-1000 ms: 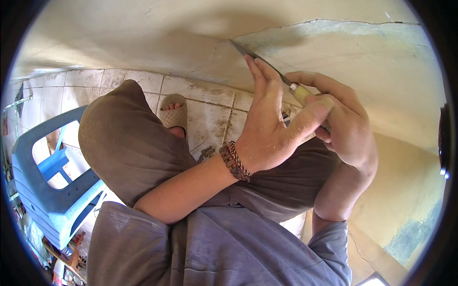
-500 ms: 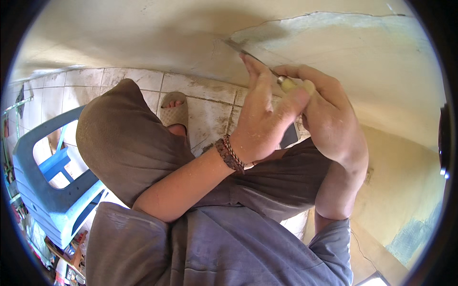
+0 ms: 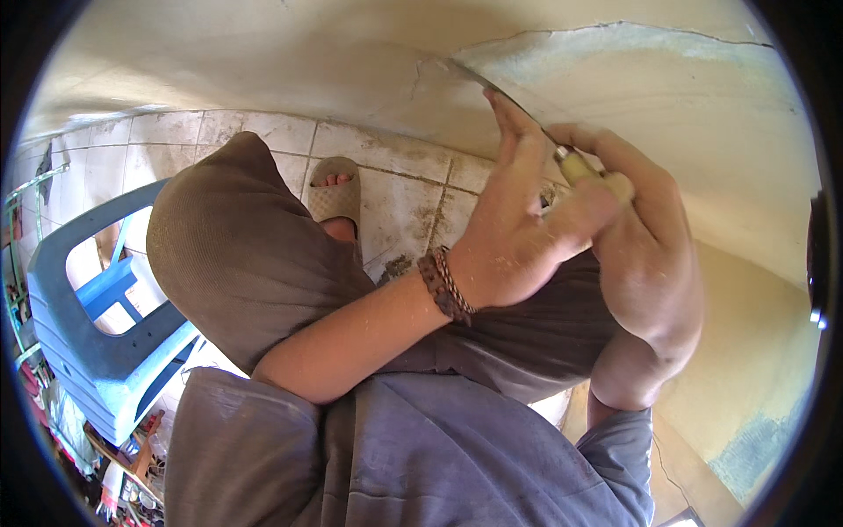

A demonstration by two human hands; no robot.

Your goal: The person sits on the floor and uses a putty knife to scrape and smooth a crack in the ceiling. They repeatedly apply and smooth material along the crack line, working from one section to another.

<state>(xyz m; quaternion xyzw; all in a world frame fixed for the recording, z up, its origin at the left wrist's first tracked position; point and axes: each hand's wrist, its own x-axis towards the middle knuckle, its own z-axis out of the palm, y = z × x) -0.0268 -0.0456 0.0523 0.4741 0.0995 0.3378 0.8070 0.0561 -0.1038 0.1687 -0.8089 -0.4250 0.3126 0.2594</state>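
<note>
My right hand [image 3: 645, 224] is wrapped round the yellowish handle of a putty knife [image 3: 575, 163]. Its thin blade, seen nearly edge-on, slants up and left, the tip at the beige wall [image 3: 351, 61] just below the left end of a long crack [image 3: 606, 25]. My left hand [image 3: 514, 233], with braided bracelets at the wrist, has its fingers stretched out, the tips touching the blade. Its thumb reaches across to the handle beside my right hand. A paler, bluish patch of wall runs under the crack. The blade's full width cannot be seen.
On the left stands a blue plastic chair [image 3: 70, 338], with assorted clutter [image 3: 123, 474] below it. Dirty white floor tiles [image 3: 391, 206] run along the wall's foot. My bent knee [image 3: 228, 211] and sandalled foot [image 3: 334, 198] are close to the wall. Another wall [image 3: 729, 351] rises at right.
Both hands and the putty knife have shifted right and slightly up in the picture, and the whole view has shifted a little too. The blade tip stays near the crack's left end.
</note>
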